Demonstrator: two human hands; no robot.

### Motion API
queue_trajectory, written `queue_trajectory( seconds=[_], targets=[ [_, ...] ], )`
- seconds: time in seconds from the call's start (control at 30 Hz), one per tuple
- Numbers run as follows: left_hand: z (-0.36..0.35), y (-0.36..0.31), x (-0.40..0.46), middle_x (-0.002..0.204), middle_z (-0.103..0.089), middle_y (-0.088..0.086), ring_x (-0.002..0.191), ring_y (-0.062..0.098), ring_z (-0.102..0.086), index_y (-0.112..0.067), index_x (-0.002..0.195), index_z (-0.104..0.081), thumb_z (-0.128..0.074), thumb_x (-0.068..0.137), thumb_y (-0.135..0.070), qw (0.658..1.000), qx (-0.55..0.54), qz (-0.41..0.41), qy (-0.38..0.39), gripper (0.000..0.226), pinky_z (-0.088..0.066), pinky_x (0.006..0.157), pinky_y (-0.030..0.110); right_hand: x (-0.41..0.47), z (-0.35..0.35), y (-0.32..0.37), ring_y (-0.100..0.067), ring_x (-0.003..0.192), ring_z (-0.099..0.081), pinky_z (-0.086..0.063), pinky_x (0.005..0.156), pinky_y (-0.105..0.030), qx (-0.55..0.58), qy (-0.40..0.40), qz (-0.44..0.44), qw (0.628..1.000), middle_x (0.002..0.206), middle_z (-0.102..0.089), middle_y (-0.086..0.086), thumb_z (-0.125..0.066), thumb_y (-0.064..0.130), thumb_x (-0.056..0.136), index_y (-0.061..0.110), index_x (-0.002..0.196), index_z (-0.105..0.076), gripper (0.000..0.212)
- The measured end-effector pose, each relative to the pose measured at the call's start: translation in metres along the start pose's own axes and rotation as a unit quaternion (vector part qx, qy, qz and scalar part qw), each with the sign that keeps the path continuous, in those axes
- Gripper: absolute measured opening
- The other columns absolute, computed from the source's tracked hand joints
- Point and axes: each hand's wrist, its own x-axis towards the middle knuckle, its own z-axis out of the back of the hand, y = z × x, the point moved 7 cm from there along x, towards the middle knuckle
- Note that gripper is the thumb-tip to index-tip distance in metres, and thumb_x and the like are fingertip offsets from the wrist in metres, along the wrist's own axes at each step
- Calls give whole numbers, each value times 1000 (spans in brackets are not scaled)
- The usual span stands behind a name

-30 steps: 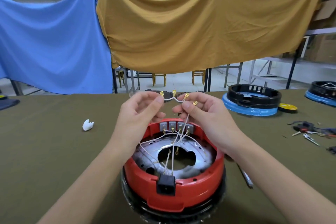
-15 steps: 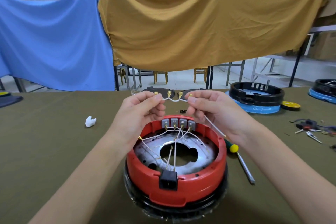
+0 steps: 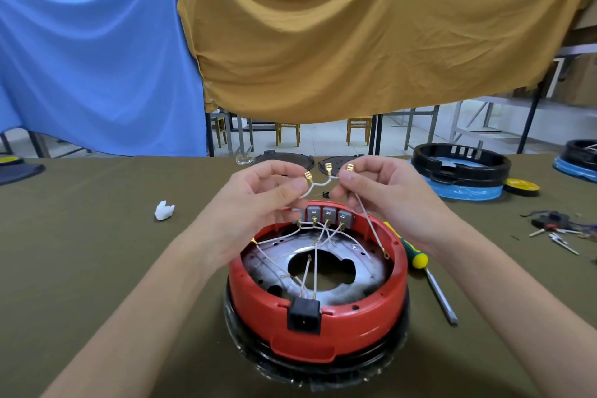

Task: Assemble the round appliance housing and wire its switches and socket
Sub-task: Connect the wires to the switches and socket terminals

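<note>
The round red housing [image 3: 365,310] sits on a black base in front of me, open side up. A black socket [image 3: 303,314] is set in its near wall, and grey switches [image 3: 328,215] line its far wall. White wires cross the metal plate [image 3: 368,255] inside. Above the far rim, my left hand [image 3: 258,200] and my right hand [image 3: 384,194] pinch a short white jumper wire [image 3: 318,185] with brass terminals. A longer wire [image 3: 371,226] hangs from my right hand down to the housing's right rim.
A green-and-yellow screwdriver [image 3: 426,275] lies just right of the housing. A black housing ring on blue film [image 3: 462,171] and a yellow disc [image 3: 521,186] stand at the back right. Loose tools [image 3: 555,229] lie far right. A white scrap [image 3: 164,210] lies at the left.
Both hands have kept the jumper wire pinched above the far rim. The terminals stand a little further apart, and the long wire now hangs from my right hand outside the switches.
</note>
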Motion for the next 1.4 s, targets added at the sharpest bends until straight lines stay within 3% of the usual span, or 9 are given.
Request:
queue_trajectory(
  seconds=[0.3, 0.43, 0.57, 0.67, 0.77, 1.03, 1.13, 1.23, 1.4],
  targets=[
    [15, -5, 2, 81, -72, 8, 72, 19, -70, -13, 90, -72, -79, 67, -11, 997, -56, -29, -49, 24, -56, 69, 23, 0, -3, -1, -14, 63, -62, -54, 63, -22, 36, 1, 10, 999, 82, -73, -13, -66, 17, 91, 9, 91, -68, 8],
    [12, -1, 2, 79, -71, 10, 71, 18, -68, -14, 86, -71, -81, 65, -18, 998, -34, -28, -55, 23, -56, 69, 23, -1, -3, 2, -19, 65, -63, -55, 64, -29, 32, -3, 40, 999, 95, -72, -16, -71, 15, 86, 12, 114, -62, 29],
    [6, 4, 2, 79, -71, 11, 71, 16, -67, -14, 86, -73, -81, 68, -22, 999, -11, -8, -43, 21, -55, 68, 23, -6, -10, 17, -18, 66, -62, -55, 65, -37, -202, -37, 157, 966, 99, -69, 4, -76, 15, 86, 27, 115, -65, 33],
    [8, 6, 2, 85, -73, 12, 72, 15, -67, -13, 86, -74, -79, 71, -23, 999, -14, 5, -46, 19, -56, 68, 21, -8, -16, 23, -11, 68, -62, -47, 65, -21, -334, -59, 208, 917, 97, -66, 12, -74, 22, 88, 32, 102, -70, 18],
    [12, 7, 2, 89, -74, 13, 73, 13, -68, -9, 90, -73, -76, 74, -22, 998, 4, 20, -55, 21, -55, 67, 20, -7, -16, 24, -11, 60, -57, -38, 60, -12, -362, -60, 203, 908, 96, -66, 12, -73, 26, 88, 26, 95, -72, 7],
    [21, 3, 6, 84, -77, 5, 80, 18, -73, -17, 96, -75, -76, 84, -16, 979, 187, -38, -66, 13, -58, 74, 24, 18, -14, 13, -8, 52, -56, -42, 54, -21, -328, 3, 92, 940, 61, -67, -1, -73, 31, 88, 16, 75, -71, 19],
    [23, 2, 10, 83, -77, 0, 80, 19, -73, -21, 95, -76, -76, 85, -15, 954, 282, -72, -63, 12, -58, 79, 32, 30, -16, 11, -14, 59, -61, -50, 60, -35, -304, 35, 77, 949, 68, -68, -6, -74, 25, 87, 14, 81, -69, 13],
    [23, 6, 14, 82, -76, 2, 83, 27, -71, -18, 93, -77, -74, 86, -11, 941, 323, -81, -67, 10, -56, 85, 46, 34, -25, 4, -12, 61, -63, -51, 65, -35, -324, 83, 76, 939, 74, -67, 1, -73, 23, 87, 23, 99, -69, 13],
    [24, 14, 22, 79, -76, -5, 75, 12, -70, -21, 92, -79, -77, 83, -13, 932, 350, -84, -41, 12, -53, 74, 23, 36, -23, -7, -2, 56, -54, -41, 58, -22, -341, 73, 81, 934, 62, -63, 10, -70, 26, 89, 27, 86, -76, 7]
  ],
)
